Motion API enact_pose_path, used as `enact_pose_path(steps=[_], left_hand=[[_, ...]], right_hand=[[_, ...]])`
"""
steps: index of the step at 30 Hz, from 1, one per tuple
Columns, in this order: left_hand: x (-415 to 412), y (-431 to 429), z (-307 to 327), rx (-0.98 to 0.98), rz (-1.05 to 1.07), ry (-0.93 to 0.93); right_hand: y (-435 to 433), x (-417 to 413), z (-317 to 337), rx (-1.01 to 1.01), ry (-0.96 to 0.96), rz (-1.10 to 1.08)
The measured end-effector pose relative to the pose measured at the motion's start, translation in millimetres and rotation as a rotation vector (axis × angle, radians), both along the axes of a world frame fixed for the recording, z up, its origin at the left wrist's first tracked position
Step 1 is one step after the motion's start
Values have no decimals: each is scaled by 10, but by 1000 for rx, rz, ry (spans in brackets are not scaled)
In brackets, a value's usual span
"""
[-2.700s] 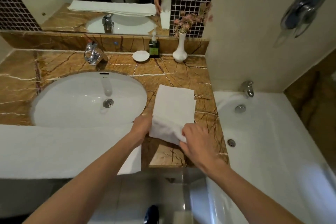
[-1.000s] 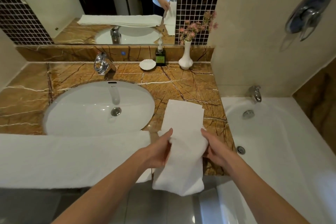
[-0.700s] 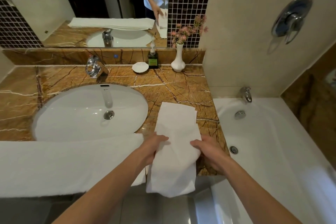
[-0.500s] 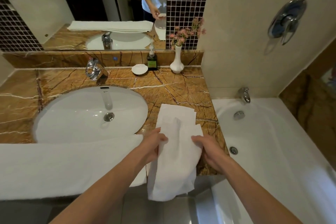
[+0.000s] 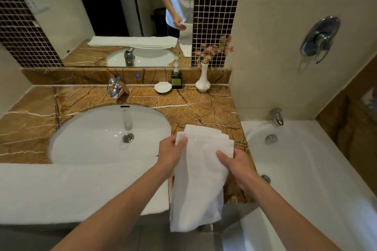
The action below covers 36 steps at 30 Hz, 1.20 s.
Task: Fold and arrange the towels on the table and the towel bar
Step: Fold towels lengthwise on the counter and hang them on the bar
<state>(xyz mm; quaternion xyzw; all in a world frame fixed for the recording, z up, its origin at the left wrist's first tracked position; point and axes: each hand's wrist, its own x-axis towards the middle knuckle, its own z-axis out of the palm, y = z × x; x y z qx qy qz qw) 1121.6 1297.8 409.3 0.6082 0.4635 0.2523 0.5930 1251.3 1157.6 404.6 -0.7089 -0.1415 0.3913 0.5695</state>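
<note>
A small white towel (image 5: 202, 173) lies on the brown stone desk (image 5: 204, 108), just to the right of the round white sink (image 5: 91, 138). Its far end rests on the desk, and its near end hangs down over the front edge. Another white layer peeks out from under the far end. The left hand (image 5: 171, 154) holds the far left corner of the small white towel. Its grip pinches the cloth, with the thumb on top and the other fingers tucked under. The right hand (image 5: 234, 164) holds the right edge of the same towel, a little nearer to the person. Its grip also pinches the cloth, thumb on top. A big white towel (image 5: 71, 189) lies flat along the front of the desk, before the sink, and its right end sits just beside the small white towel. At the back of the desk stand a shiny tap (image 5: 115, 88), a little white dish (image 5: 162, 87), a dark soap bottle (image 5: 176, 79) and a white vase (image 5: 203, 81) with pink flowers (image 5: 214, 50). A white bathtub (image 5: 306, 169) is on the right, next to the desk. A mirror (image 5: 102, 6) hangs on the wall behind the sink.
</note>
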Motion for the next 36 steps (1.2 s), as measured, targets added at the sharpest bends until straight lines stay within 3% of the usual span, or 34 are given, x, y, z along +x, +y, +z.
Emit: enact_pose_path(steps=[5, 12, 18, 23, 32, 36], left_hand=[[-26, -33, -38, 72, -23, 17], [-49, 0, -96, 351, -143, 64], [-15, 35, -109, 378, -98, 58], [41, 16, -82, 341, -74, 0], [6, 28, -105, 46, -203, -48], [-39, 72, -90, -8, -134, -63]], right_hand=[[-64, -28, -2, 10, -90, 0], [-53, -4, -48, 89, -146, -75], [-47, 37, -95, 117, -214, -139], [-25, 53, -64, 117, -219, -128], [-11, 210, -125, 144, 47, -79], [1, 179, -111, 116, -17, -135]])
